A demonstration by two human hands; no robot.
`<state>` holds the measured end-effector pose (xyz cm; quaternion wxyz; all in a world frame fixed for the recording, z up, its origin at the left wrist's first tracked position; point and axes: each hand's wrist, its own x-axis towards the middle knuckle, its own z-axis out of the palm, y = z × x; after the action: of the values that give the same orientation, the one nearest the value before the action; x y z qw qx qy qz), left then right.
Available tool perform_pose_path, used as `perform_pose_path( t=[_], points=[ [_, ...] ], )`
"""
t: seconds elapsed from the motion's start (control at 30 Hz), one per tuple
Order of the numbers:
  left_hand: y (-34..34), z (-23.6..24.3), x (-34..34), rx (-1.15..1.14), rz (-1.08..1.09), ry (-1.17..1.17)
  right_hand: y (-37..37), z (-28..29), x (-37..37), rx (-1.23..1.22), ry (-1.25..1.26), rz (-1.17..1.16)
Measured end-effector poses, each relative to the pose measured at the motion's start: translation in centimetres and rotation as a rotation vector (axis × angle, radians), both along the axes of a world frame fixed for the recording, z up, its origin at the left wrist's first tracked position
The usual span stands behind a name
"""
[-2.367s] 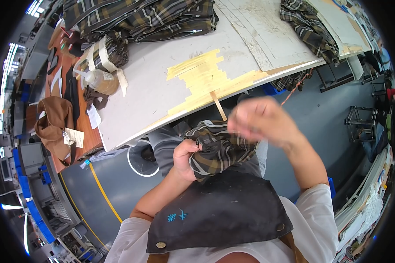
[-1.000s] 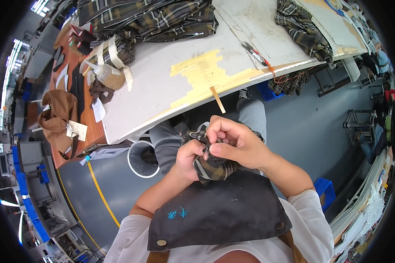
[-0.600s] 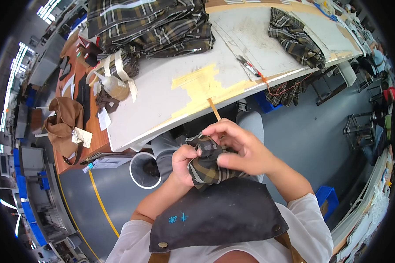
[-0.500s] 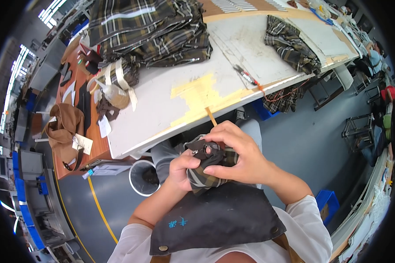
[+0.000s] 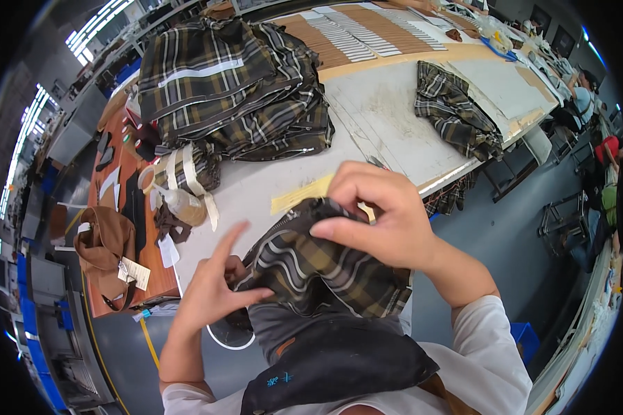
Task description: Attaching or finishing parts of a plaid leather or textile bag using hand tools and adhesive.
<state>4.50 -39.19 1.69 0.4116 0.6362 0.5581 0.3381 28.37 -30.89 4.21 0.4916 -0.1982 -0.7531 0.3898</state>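
I have the right hand (image 5: 387,218), fingers clamped on the zippered plaid cloth (image 5: 311,266) at its one o'clock, the left hand (image 5: 211,290) at nine, thumb and forefinger apart; the counter (image 5: 381,100) lies toward twelve.

1 plaid fabric piece (image 5: 325,270), olive, black and white. Zipper (image 5: 284,223) fitted along dark upper border, slanting at upper left. Condition: partly spread, body creased in deep waves. Pose: held clear of the desk (image 5: 377,104), near its front edge.
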Motion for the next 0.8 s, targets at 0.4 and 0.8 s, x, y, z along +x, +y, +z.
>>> perform_pose_path(
  t=[0.4,0.8],
  points=[
    [13.7,16.7,-6.0,1.485,0.527,0.964,17.3,12.3,-4.4,0.406,0.257,-0.093],
    [28.6,4.8,-6.7,0.979,0.163,1.046,29.1,-6.1,-6.1,0.129,-0.003,-0.298]
  ],
)
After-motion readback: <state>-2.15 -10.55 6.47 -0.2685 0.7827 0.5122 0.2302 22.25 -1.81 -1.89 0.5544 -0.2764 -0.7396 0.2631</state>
